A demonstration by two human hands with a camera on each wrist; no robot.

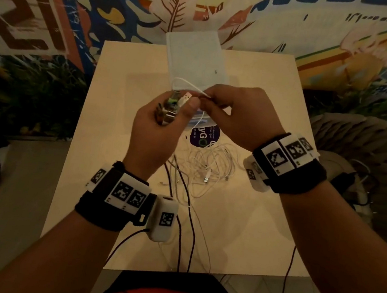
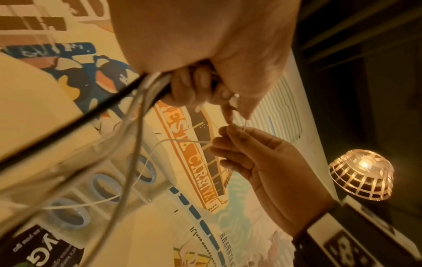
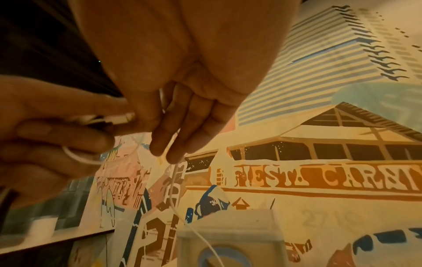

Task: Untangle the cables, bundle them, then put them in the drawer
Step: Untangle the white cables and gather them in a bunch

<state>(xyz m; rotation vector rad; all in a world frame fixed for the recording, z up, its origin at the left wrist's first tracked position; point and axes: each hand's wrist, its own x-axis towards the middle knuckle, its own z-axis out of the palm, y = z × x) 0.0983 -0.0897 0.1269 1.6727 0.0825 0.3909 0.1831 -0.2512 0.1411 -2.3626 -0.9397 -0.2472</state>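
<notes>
Above the table, my left hand (image 1: 178,106) grips a bunch of cable plugs (image 1: 177,98), white and metal USB ends sticking up. My right hand (image 1: 209,99) pinches a thin white cable (image 1: 188,84) that loops out from the bunch. In the left wrist view the left hand (image 2: 205,90) holds dark and white cables (image 2: 146,86) hanging down, and the right hand (image 2: 224,133) pinches the thin strand. In the right wrist view the right hand (image 3: 164,144) has the white cable (image 3: 173,189) between its fingers. A white tangle (image 1: 205,166) lies on the table. The white drawer unit (image 1: 196,58) stands behind.
The light wooden table (image 1: 252,215) stands against a painted mural wall. A purple round sticker (image 1: 203,135) lies under the hands. Blue tape rolls (image 2: 105,187) sit in a clear tray in front of the drawer unit. Dark cables (image 1: 188,231) trail off the near edge.
</notes>
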